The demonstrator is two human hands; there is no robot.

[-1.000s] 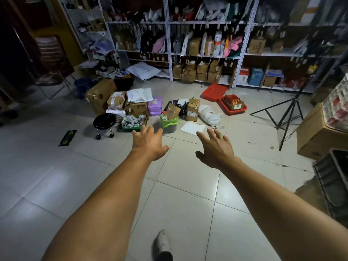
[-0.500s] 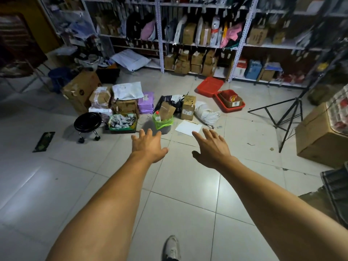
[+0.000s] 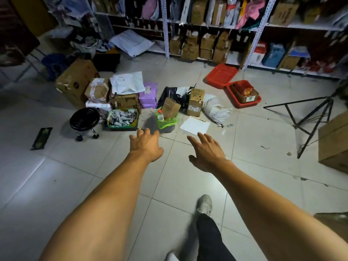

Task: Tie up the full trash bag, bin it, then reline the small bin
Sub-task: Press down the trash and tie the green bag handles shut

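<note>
A small grey bin (image 3: 168, 128) stands on the tiled floor ahead, lined with a bright green trash bag (image 3: 166, 121). The bag is stuffed with a cardboard box (image 3: 170, 108) and a plastic bottle (image 3: 160, 115) that stick out above its rim. My left hand (image 3: 145, 145) reaches forward, palm down, fingers apart and empty, just short of the bin's left side. My right hand (image 3: 206, 150) is stretched out too, open and empty, short of the bin and to its right.
Around the bin lie cardboard boxes (image 3: 195, 102), a green crate of packets (image 3: 122, 119), a black rolling stool (image 3: 84, 119), a white sack (image 3: 216, 110), a white paper sheet (image 3: 194, 125) and red trays (image 3: 243, 95). A tripod (image 3: 310, 117) stands right. Stocked shelves (image 3: 207, 25) line the back.
I have walked closer to the bin; the clutter and shelves loom larger and my shoe has stepped forward. Both hands stay open and outstretched.
</note>
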